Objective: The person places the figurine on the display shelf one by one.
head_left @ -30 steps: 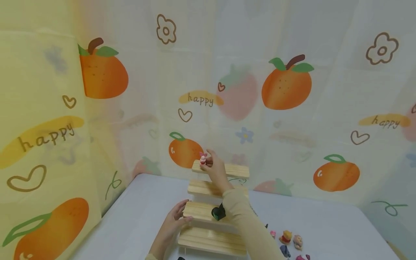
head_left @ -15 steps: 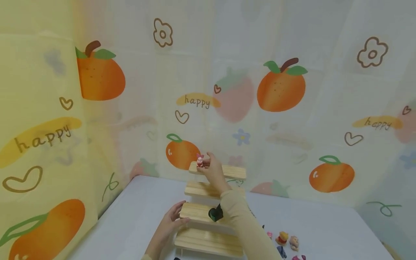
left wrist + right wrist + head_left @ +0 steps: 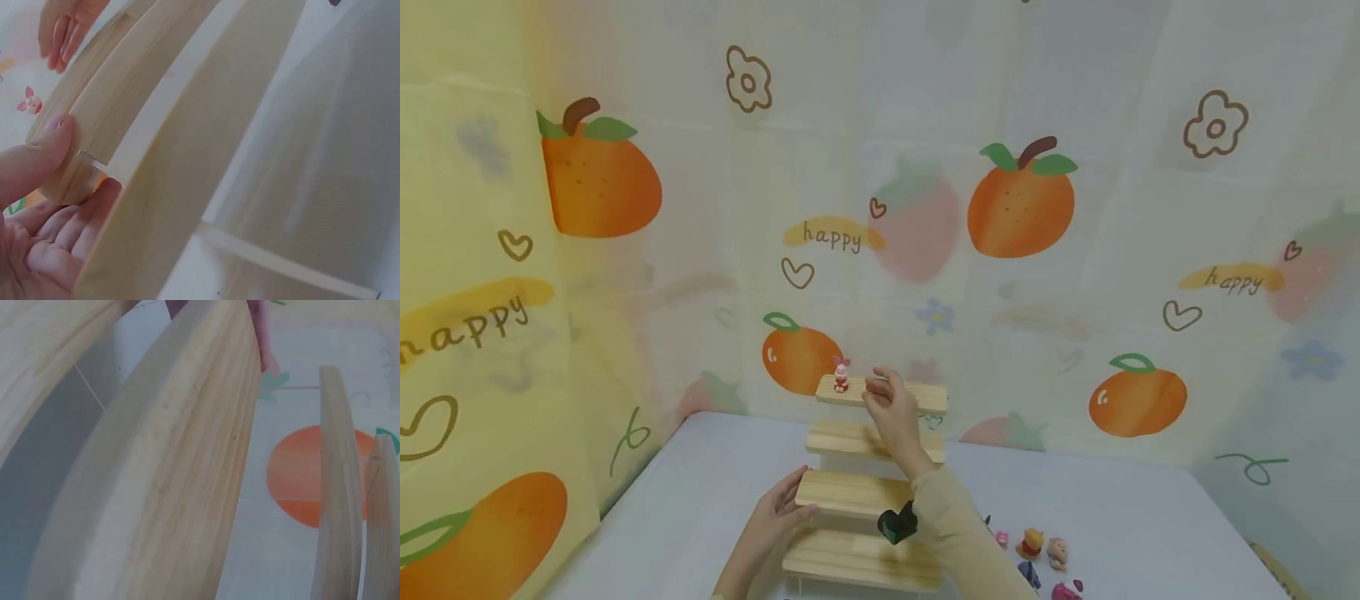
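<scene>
A pink pig figurine with red clothing [image 3: 841, 377] stands upright at the left end of the top plank of a stepped wooden display rack [image 3: 861, 562]. My right hand [image 3: 893, 417] is just right of it, over the top plank, apart from the figurine and holding nothing. My left hand [image 3: 771, 517] grips the left end of a lower plank, the second from the bottom. In the left wrist view, the thumb [image 3: 50, 140] lies over the plank's end and the fingers curl beneath. The right wrist view shows mostly planks; a few fingers [image 3: 265, 347] show at its top.
On the white table [image 3: 1120, 508], right of the rack, lie several small figurines, among them a yellow bear in red [image 3: 1031, 543] and a pink one [image 3: 1064, 591]. A dark heart-shaped piece [image 3: 897, 523] shows beside the right sleeve. A fruit-printed curtain [image 3: 880, 100] hangs behind.
My right hand has let go of the pig figurine, which now stands on the top plank, and has drawn away to its right. The left hand keeps its grip. The head view has turned slightly right.
</scene>
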Demonstrator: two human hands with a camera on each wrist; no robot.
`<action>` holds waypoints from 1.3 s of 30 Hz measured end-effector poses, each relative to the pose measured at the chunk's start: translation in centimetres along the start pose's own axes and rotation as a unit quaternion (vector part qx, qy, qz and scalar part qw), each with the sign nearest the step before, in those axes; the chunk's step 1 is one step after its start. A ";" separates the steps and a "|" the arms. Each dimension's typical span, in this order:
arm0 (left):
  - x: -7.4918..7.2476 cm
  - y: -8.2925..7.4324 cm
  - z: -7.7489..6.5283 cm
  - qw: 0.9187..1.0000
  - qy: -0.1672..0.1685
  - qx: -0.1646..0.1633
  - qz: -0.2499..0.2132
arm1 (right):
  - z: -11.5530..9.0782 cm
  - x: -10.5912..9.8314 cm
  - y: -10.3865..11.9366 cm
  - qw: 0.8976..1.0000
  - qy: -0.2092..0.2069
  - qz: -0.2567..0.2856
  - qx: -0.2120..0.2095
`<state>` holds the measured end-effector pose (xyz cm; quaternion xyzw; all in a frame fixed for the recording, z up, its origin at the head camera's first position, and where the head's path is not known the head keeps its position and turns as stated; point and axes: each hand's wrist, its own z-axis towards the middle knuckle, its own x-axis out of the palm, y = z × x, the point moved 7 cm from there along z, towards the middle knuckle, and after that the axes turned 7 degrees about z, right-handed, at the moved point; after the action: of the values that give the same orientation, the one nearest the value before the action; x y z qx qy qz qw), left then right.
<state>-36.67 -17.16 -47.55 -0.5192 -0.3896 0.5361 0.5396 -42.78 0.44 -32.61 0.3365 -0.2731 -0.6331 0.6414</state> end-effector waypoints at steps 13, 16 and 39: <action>0.1 -0.7 0.3 1.000 -0.010 0.003 0.017 | -2.6 -2.8 6.3 0.998 0.003 0.031 -0.057; 0.2 -0.7 0.3 1.000 -0.007 -0.001 0.009 | -3.1 -4.0 7.0 0.995 0.004 0.018 -0.094; 0.7 0.2 0.3 1.000 0.008 -0.024 -0.005 | -7.0 -14.5 2.2 0.997 -0.042 -0.038 -0.061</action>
<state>-36.91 -16.49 -47.74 -0.5344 -0.4007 0.5199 0.5324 -36.68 15.37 -34.19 0.2805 -0.2476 -0.6860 0.6240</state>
